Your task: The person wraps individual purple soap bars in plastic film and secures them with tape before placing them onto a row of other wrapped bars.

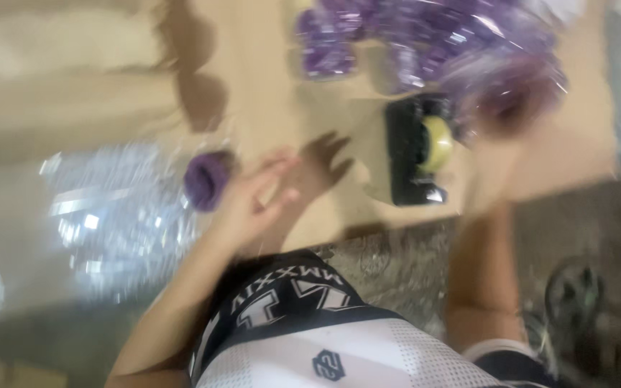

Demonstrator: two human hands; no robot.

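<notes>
From the head camera, everything is smeared by motion. A sheet of brown cardboard lies flat on a rough, speckled floor, and I place the rest by it.

Near the cardboard's front edge sits a black tape dispenser, blocky and hard-edged, with a pale yellow roll set in it. At the far side of the cardboard lies a heap of purple items in glossy clear plastic wrap, crinkled and glinting. Just off the cardboard's left edge a small purple ring-shaped piece, soft-looking and round, lies against a shiny, transparent bag.

The left hand hovers over the cardboard's front left part, fingers spread and loosely curled, holding nothing, just beside the purple ring without clearly touching it. The right hand reaches to the heap at the cardboard's far right, beside the dispenser; it is blurred into the plastic, so I cannot tell how open it is or whether it grips anything.
</notes>
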